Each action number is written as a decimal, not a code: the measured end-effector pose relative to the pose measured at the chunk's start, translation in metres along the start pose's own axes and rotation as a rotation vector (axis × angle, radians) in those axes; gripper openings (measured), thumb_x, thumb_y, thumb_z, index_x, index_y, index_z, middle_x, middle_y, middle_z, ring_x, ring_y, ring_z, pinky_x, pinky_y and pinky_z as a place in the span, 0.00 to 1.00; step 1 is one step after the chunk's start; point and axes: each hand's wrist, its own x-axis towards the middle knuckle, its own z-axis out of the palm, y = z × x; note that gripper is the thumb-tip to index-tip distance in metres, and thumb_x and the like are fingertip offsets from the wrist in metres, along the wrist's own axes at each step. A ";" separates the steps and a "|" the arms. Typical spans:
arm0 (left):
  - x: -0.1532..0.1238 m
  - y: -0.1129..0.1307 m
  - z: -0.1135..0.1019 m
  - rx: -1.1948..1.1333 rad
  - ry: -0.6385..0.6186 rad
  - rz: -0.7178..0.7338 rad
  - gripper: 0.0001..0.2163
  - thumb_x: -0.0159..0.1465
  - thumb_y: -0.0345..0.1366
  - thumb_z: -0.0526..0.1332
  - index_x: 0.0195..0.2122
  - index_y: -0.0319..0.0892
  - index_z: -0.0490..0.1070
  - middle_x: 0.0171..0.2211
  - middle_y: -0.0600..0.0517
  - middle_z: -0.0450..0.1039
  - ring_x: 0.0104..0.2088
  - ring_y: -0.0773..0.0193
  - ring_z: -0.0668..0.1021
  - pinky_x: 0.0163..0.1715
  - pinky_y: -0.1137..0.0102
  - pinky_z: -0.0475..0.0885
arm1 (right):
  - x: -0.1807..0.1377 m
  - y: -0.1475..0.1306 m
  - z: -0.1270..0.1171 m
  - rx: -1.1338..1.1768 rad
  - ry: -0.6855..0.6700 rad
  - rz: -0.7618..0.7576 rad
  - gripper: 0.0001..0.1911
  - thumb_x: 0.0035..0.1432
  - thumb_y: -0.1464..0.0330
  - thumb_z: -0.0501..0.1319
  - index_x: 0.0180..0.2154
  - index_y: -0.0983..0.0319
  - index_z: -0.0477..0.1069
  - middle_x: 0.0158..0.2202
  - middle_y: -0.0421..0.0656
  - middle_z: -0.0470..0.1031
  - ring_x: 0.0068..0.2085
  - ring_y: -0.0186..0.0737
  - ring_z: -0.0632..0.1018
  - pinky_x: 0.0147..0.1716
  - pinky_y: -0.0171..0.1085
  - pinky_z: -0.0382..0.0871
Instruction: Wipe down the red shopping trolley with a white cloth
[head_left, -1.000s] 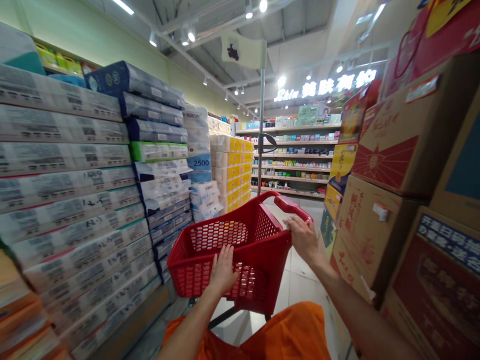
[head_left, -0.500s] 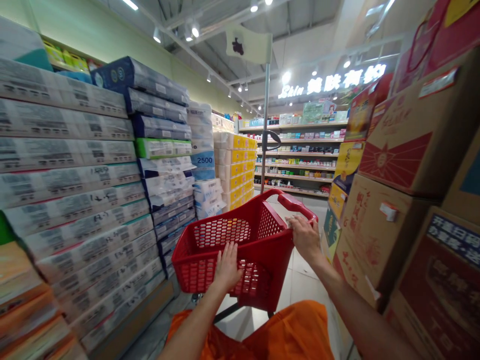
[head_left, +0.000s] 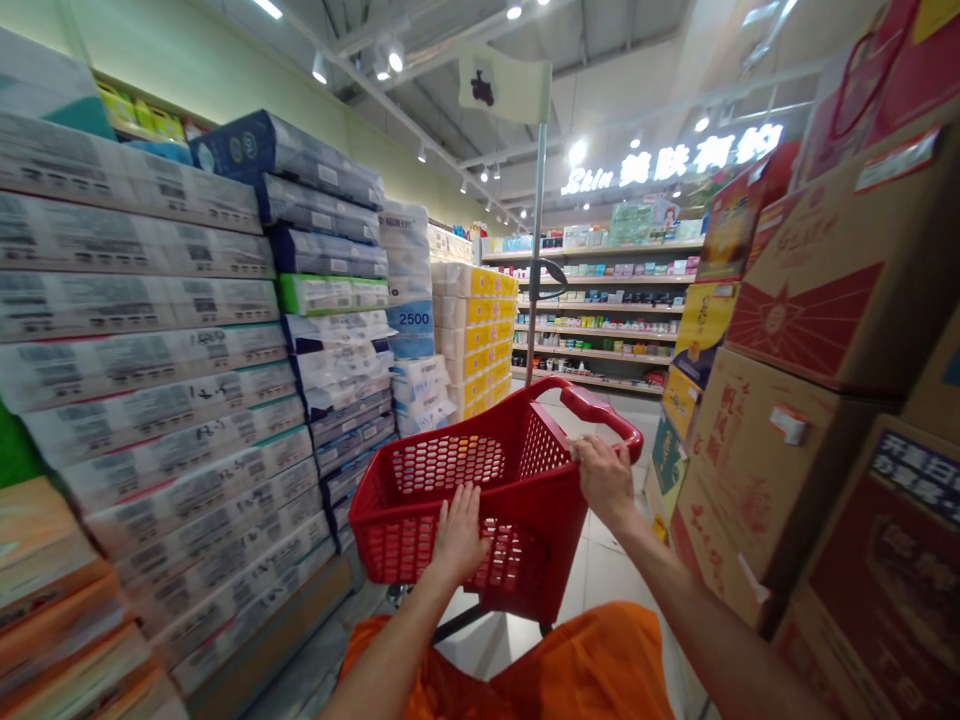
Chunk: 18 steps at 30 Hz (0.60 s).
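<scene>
A red plastic shopping cart basket (head_left: 450, 500) stands tilted in front of me in a narrow store aisle, with nothing visible inside it. My left hand (head_left: 457, 535) is clamped over the basket's near rim, fingers hooked inside. My right hand (head_left: 604, 480) grips the basket's right rim just below the red handle (head_left: 600, 410). A grey pole (head_left: 536, 270) with a small flag (head_left: 504, 88) rises from the cart's far side. My orange clothing (head_left: 570, 665) shows at the bottom.
Stacked packs of tissue paper (head_left: 150, 380) wall the left side. Cardboard boxes (head_left: 810, 400) are piled close on the right. Shelves of small goods (head_left: 600, 320) run across the far end under a lit sign (head_left: 675, 160). Pale tiled floor (head_left: 600, 570) shows beside the cart.
The cart and both hands have shifted slightly to the right and forward in view as I move along the aisle. Both grips are unchanged.
</scene>
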 end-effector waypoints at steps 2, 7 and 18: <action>0.000 -0.001 0.001 0.006 -0.004 0.002 0.35 0.50 0.36 0.50 0.60 0.32 0.42 0.62 0.47 0.39 0.62 0.59 0.43 0.59 0.58 0.41 | -0.010 -0.022 0.011 0.050 -0.025 -0.101 0.16 0.58 0.74 0.48 0.44 0.58 0.69 0.48 0.44 0.69 0.51 0.42 0.66 0.53 0.45 0.44; 0.001 -0.006 0.003 0.009 0.007 0.011 0.34 0.50 0.34 0.49 0.60 0.34 0.43 0.62 0.49 0.40 0.62 0.61 0.44 0.59 0.60 0.42 | -0.022 -0.058 0.028 0.137 -0.157 -0.332 0.15 0.58 0.74 0.50 0.43 0.53 0.68 0.48 0.39 0.69 0.52 0.39 0.65 0.54 0.43 0.44; 0.004 0.010 0.003 -0.127 0.165 0.027 0.32 0.51 0.32 0.51 0.59 0.33 0.45 0.61 0.43 0.44 0.61 0.58 0.47 0.58 0.55 0.43 | -0.016 -0.049 0.010 0.194 -0.244 -0.174 0.28 0.48 0.74 0.51 0.54 0.63 0.58 0.53 0.47 0.63 0.55 0.44 0.61 0.56 0.50 0.40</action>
